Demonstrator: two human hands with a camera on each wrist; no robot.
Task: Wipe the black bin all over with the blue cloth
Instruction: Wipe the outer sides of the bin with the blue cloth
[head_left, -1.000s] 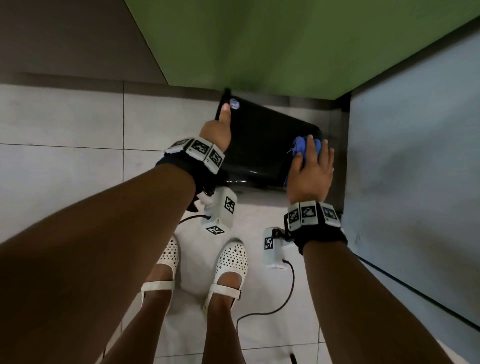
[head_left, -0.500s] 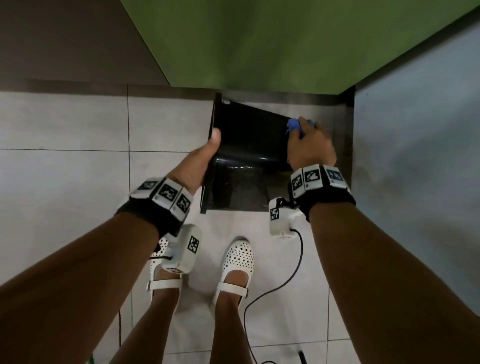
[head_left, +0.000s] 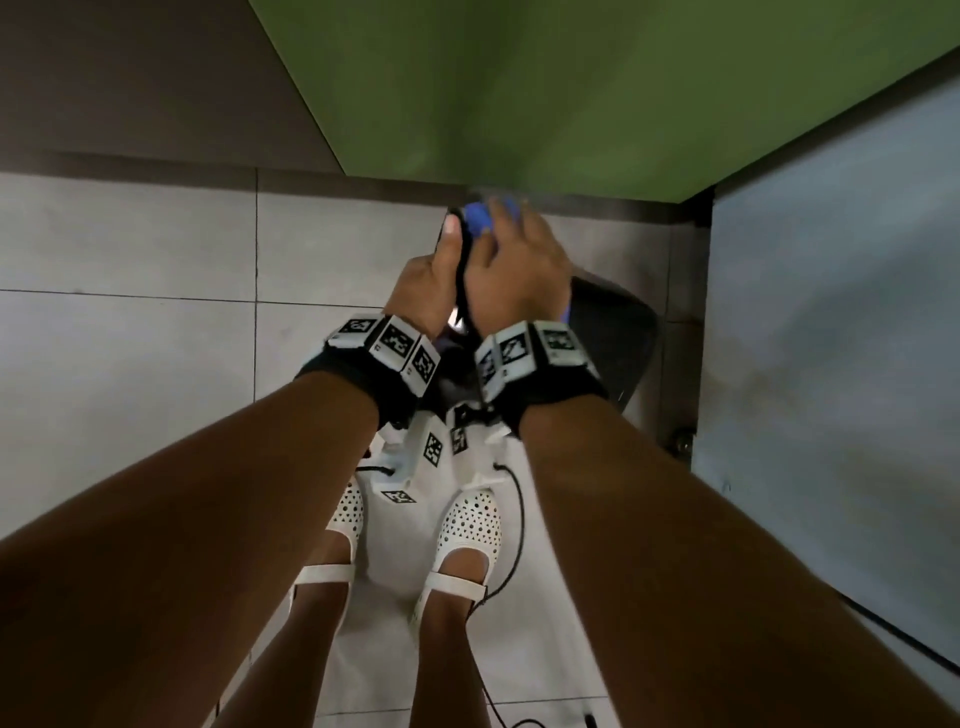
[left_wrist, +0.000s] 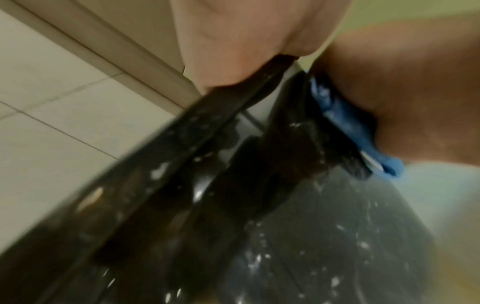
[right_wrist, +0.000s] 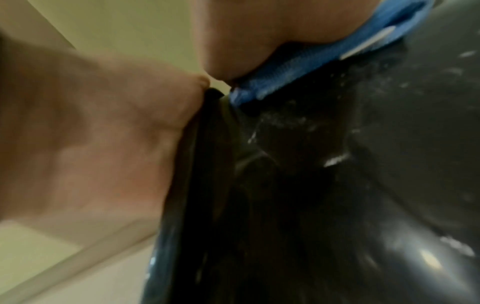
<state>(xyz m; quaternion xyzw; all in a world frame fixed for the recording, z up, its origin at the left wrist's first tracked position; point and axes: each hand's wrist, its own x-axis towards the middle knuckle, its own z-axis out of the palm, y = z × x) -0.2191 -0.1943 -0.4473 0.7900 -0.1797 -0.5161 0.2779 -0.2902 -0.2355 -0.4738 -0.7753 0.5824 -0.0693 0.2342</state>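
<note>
Our left hand (head_left: 427, 283) grips the black bin (head_left: 613, 332) rim; beside it, our right hand (head_left: 511, 275) presses the blue cloth (head_left: 478, 218) there, unwiped wall stretching rightward.

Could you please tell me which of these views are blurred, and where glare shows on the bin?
Head view: right hand and cloth motion-smeared. Left wrist view: bin soft and streaked, white glints. Right wrist view: blurred throughout, bright glare patch low on the bin's wall.

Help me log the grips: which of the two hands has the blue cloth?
The right hand presses the blue cloth against the black bin. The left hand has no cloth and only grips the bin's rim.
</note>
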